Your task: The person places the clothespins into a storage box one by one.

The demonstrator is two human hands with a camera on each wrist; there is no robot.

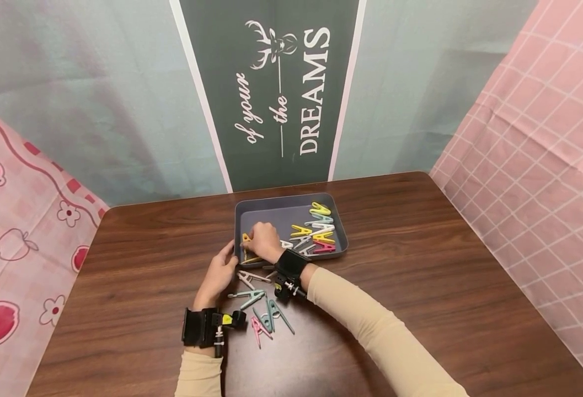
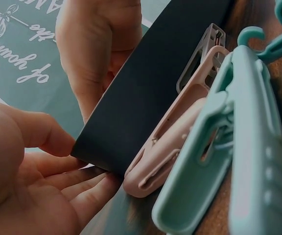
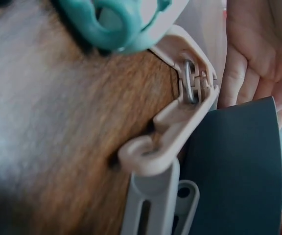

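At the left front corner of a grey tray (image 1: 340, 220), the left hand (image 1: 222, 268) rests against the outside, fingers fairly straight along the wall and thumb at the rim. Just inside that corner is a yellow peg (image 1: 245, 238), its long axis running roughly front to back beside the tray's left wall; which end is the biting one cannot be told, since fingers cover part of it. The right hand (image 1: 265, 241) reaches in over the front rim and pinches it. The two hands are apart, with the tray's wall between them.

In front of the tray, on the brown table (image 1: 137, 275), a beige peg (image 1: 247, 278) has its legs spread to the right, a mint peg (image 1: 249, 298) spreads to the left, and a pink peg (image 1: 260, 330) spreads towards the person, touching the teal pegs (image 1: 273, 316). In the tray's right half lies a cluster of pegs, yellow, white, grey and red-pink among them.

The left wrist view shows the thumb at the rim, while the wall there hides the yellow peg. The right wrist view shows the beige peg's metal spring and, at its tip, a pale grey peg (image 3: 151, 198), mostly covered by the right wrist from the head.
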